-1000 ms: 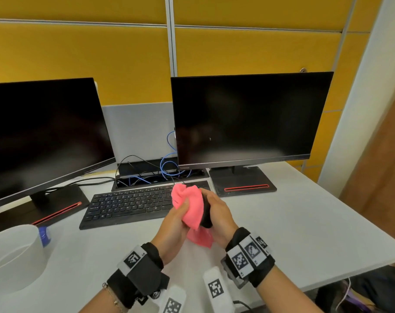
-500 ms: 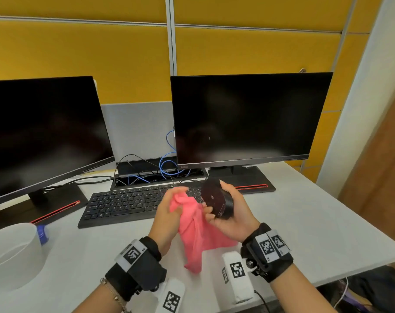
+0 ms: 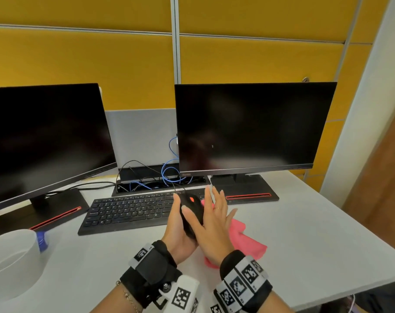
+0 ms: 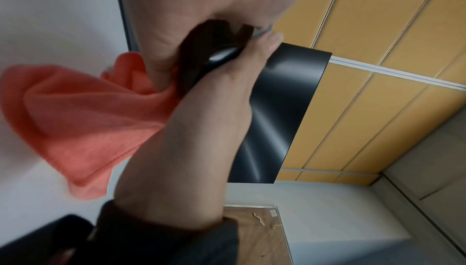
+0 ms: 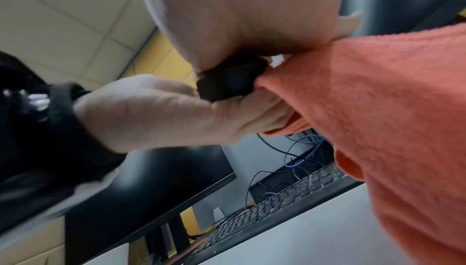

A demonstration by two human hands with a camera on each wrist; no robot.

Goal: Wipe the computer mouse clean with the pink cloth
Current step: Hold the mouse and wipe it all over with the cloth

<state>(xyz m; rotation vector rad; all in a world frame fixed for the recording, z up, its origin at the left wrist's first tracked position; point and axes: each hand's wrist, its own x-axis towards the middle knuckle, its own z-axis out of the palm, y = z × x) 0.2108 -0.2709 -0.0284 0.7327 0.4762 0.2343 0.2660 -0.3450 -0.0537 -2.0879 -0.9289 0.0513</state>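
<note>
1. Got the left hand [image 3: 180, 227] curled round the computer mouse [image 3: 192, 206], cradling it from underneath, lifted off the table [image 3: 305, 233] just in front of the keyboard [image 3: 128, 211].
2. Got the right hand [image 3: 214, 222] flat, fingers straight and spread, pressing the pink cloth [image 3: 246, 240] against the mouse's right side, with the loose end trailing down toward the table.
3. Looks like mid-wipe. Best bet: press with the flat palm and drag the cloth along the shell in long strokes. Then roll the mouse in the left grip to reach the buttons, wheel and underside.
4. Bunch up that loose tail first to avoid dragging it across the table.
5. Mind the thin cord running back to the cables [image 3: 169, 170] behind the keyboard. Probably a short leash, so no yanking toward the body.
6. Tight up front, with the keyboard just beside and the monitor base [image 3: 248, 190] near. Plenty of bare table off to the right, up to that edge, so swing that way. No worries about the white container [image 3: 8, 256], well apart on the left.
</note>
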